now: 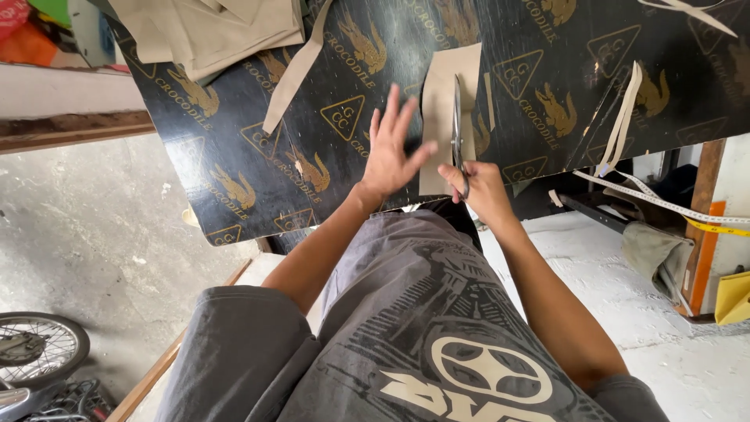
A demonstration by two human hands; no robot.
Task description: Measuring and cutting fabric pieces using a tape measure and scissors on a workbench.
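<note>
Tan fabric at frame centre, scissors cutting it, handles hidden in gripping right hand, left hand fingers spread flat beside, board cut off above.

Tan fabric piece: long, roughly rectangular strip, flat on the black printed table, long axis running away from me, near end at the table's front edge. Top end squared off, left edge slightly curved. Matte beige, no print that I can see.

Scissors: dark metal, long blades, in my right grip, handles wrapped by my fingers. Blades point straight away from me, lying along the fabric's right part, tips about halfway up the piece. Can't tell how far the blades are parted.

My left grip: fingers spread, flat on the table, thumb tip touching the fabric's left edge.
</note>
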